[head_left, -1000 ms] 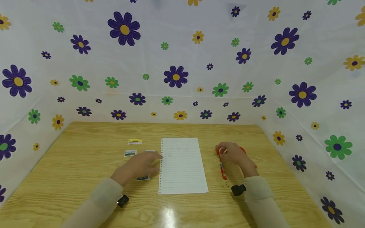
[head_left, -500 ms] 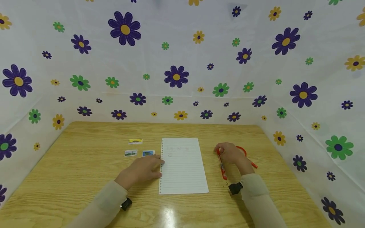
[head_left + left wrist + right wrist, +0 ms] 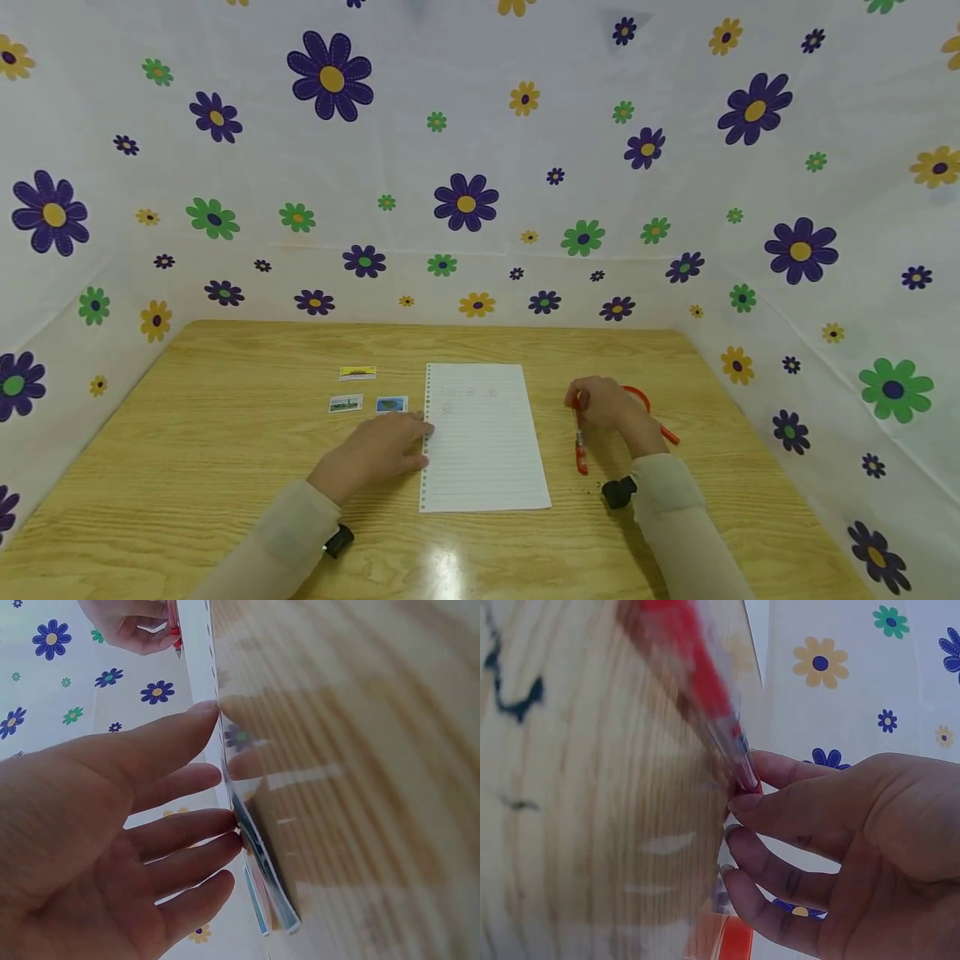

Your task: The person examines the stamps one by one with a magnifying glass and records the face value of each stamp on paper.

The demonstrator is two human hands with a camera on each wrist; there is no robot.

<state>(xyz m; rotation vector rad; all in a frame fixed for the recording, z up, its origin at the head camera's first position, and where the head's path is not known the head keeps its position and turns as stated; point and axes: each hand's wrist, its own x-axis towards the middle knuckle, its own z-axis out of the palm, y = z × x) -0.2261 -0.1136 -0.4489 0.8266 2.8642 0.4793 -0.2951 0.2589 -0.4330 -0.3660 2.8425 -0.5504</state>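
Note:
My left hand [image 3: 375, 450] lies at the left edge of a lined, hole-punched sheet of paper [image 3: 483, 467]. Its fingers are extended, and the fingertips touch the sheet's margin. Faint handwriting shows near the top of the page. To the right of the sheet, my right hand [image 3: 607, 404] pinches a red pen [image 3: 581, 450] between thumb and fingers near its far end. In the right wrist view the clear barrel and red end of the pen [image 3: 697, 667] slant towards the camera, blurred. The pen's far end is partly hidden by the fingers.
Small picture cards lie left of the paper: a yellow one [image 3: 357, 373], a green one [image 3: 346, 403] and a blue one [image 3: 392, 404]. A red ring with a red handle [image 3: 670, 434] lies partly behind my right hand. Dark specks [image 3: 598, 485] dot the table. Flowered cloth [image 3: 480, 275] surrounds it.
My left hand has shifted right and slightly nearer onto the paper's edge, uncovering the blue card and covering a lower one. The pen's near end has swung slightly left in my right hand.

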